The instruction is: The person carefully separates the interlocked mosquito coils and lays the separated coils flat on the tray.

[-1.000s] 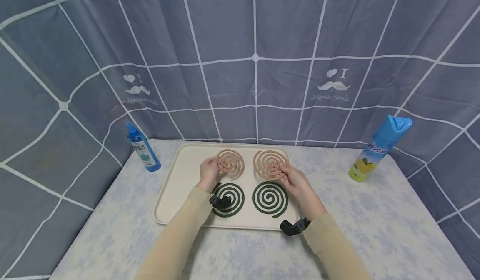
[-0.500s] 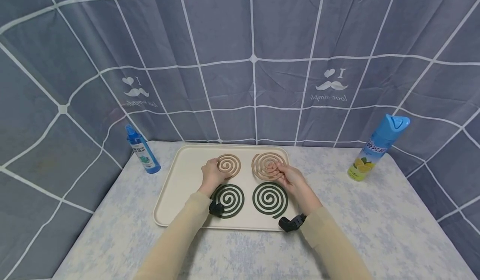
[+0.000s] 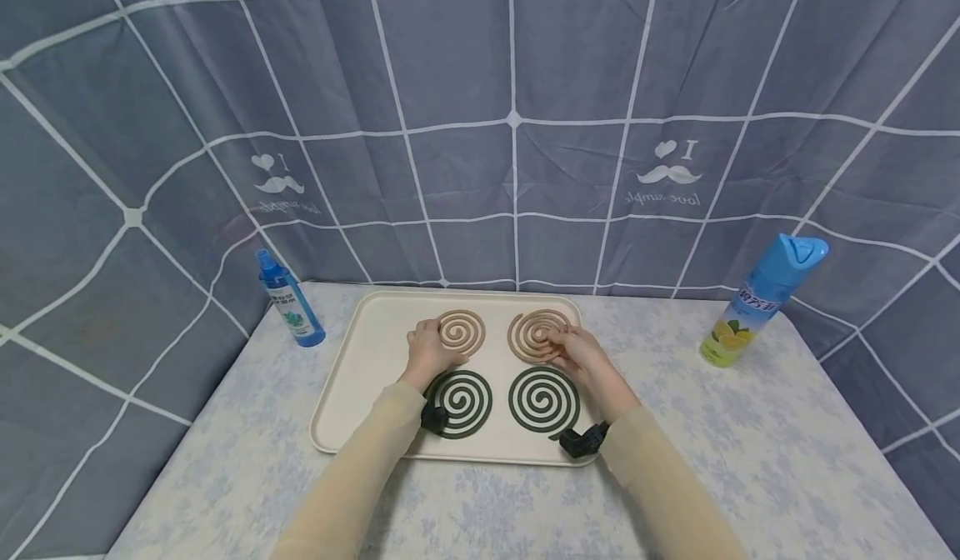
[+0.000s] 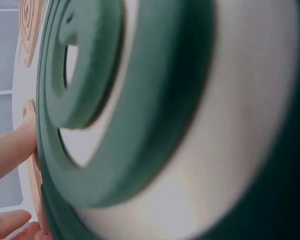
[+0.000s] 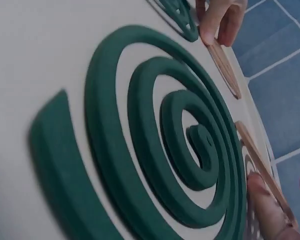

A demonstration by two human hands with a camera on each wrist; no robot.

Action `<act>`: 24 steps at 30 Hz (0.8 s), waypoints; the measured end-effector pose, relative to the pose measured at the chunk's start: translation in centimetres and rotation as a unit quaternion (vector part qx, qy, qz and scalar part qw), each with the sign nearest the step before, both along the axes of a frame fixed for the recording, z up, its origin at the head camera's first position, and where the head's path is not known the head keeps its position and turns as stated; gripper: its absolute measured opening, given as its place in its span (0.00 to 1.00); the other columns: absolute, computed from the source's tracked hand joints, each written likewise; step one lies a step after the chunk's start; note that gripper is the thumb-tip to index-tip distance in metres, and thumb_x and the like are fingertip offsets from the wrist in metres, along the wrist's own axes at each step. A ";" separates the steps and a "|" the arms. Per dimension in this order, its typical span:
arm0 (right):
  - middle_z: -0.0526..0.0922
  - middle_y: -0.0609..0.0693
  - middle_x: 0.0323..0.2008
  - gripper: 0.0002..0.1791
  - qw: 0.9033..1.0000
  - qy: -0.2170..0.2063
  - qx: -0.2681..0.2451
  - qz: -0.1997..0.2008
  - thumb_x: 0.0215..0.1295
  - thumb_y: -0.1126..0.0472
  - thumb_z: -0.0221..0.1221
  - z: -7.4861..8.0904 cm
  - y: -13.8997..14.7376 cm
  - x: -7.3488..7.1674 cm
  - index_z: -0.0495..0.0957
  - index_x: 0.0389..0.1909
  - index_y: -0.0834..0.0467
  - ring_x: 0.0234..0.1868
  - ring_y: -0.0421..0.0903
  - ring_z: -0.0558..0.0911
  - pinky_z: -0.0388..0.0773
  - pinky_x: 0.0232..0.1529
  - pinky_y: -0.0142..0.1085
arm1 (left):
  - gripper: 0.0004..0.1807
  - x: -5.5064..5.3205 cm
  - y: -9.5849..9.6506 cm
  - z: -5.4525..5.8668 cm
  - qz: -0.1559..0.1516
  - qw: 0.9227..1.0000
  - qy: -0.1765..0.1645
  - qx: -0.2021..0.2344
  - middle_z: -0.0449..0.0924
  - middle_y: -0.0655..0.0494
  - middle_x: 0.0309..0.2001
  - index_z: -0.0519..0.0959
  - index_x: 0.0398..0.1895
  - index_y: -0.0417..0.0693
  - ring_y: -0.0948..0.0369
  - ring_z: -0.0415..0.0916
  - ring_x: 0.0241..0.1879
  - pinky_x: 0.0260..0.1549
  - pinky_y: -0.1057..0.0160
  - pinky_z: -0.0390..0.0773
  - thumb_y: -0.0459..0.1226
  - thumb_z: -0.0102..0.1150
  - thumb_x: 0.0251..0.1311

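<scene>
A pair of brown mosquito coils is at the back of a cream tray [image 3: 358,377]. The left brown mosquito coil [image 3: 459,333] lies about flat, and my left hand [image 3: 429,354] pinches its left edge. My right hand [image 3: 588,358] holds the right brown mosquito coil [image 3: 534,335] by its right side. That coil is slightly tilted in the right wrist view, with the thumb [image 5: 265,205] across its face. In front of them, the left green mosquito coil [image 3: 465,400] and the right green mosquito coil [image 3: 543,400] lie flat. The left wrist's black camera partly covers the left green one.
On the table [image 3: 480,510] a blue spray bottle [image 3: 292,302] stands left of the tray. A blue and yellow aerosol can [image 3: 761,302] stands to the right. A grey curtain [image 3: 570,168] with white grid lines hangs behind the table.
The left brown coil has gone from raised and tilted to about flat on the tray, still in my left hand. The right brown coil has come down a little.
</scene>
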State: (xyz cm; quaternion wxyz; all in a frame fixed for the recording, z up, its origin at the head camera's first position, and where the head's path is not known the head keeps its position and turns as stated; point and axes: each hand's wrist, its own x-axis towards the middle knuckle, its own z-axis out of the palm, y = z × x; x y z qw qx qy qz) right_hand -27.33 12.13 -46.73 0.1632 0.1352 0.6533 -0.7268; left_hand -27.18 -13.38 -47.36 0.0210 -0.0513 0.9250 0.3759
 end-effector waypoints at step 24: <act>0.67 0.66 0.67 0.48 0.874 0.140 0.462 0.060 0.51 0.62 0.72 -0.2 0.0 0.6 0.60 0.72 0.64 0.63 0.64 0.65 0.69 0.64 0.57 | 0.50 -0.1 -0.2 0.7 -0.025 1.000 -0.010 0.014 0.63 0.38 0.67 0.63 0.71 0.36 0.42 0.57 0.65 0.67 0.46 0.64 0.35 0.79 0.42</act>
